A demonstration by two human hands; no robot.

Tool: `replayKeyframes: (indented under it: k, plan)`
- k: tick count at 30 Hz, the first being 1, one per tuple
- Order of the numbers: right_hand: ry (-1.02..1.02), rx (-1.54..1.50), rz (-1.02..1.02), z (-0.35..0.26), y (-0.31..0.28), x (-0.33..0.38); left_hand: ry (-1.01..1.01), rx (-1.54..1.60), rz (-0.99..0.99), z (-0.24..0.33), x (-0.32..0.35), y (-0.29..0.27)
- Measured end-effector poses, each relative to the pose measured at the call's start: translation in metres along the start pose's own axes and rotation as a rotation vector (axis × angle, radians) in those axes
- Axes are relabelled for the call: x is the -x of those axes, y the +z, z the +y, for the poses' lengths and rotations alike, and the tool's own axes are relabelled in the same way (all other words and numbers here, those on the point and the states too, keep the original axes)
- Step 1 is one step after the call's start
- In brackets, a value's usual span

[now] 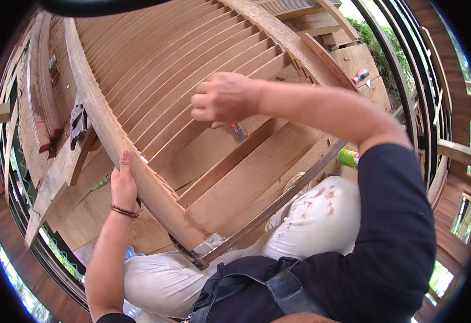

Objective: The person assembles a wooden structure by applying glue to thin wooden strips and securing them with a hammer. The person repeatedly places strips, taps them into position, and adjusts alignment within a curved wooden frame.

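A large wooden frame (103, 113) with many thin parallel slats (176, 70) lies in front of me, its near end by my knees. My left hand (123, 183) grips the left side rail, thumb lying along the top and fingers hidden round its outer side. Over the nearest slats, towards the middle, my right hand (225, 99) is closed with curled fingers. What it holds, if anything, is hidden. Just below it shows a small red and grey tool (238, 132); whether it touches the hand I cannot tell. A long metal bar (273, 207) crosses the frame's near end.
To the left, a dark hand plane (78, 126) rests beside the frame, near curved wooden pieces (41, 97). At the right lie a red-handled screwdriver (360, 76) on a board and a green can (348, 158) near my right knee. Railings run along both sides.
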State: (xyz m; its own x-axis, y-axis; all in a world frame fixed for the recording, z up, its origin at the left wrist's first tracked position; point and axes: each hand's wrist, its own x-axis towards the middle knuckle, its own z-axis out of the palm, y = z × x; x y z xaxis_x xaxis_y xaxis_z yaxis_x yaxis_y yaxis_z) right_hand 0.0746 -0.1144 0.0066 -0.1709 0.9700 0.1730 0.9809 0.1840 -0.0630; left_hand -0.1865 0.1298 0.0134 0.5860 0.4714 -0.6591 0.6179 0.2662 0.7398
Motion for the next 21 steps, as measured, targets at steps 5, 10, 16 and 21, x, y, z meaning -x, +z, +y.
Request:
replayKeyframes:
  k: [5,10,16,21]
  plan:
    - [-0.023,-0.018,0.004,0.007,0.001,0.006,0.089,0.001,0.048,0.0,-0.014,0.002]
    - [0.001,-0.003,0.047,0.002,0.007,0.006,0.147,-0.002,0.107,0.0,-0.014,0.01]
    - [0.031,0.087,0.126,0.013,0.004,-0.009,0.319,-0.185,0.154,-0.013,-0.032,0.006]
    - [0.089,0.047,0.146,-0.006,0.003,-0.001,0.197,-0.29,0.177,-0.018,-0.032,-0.011]
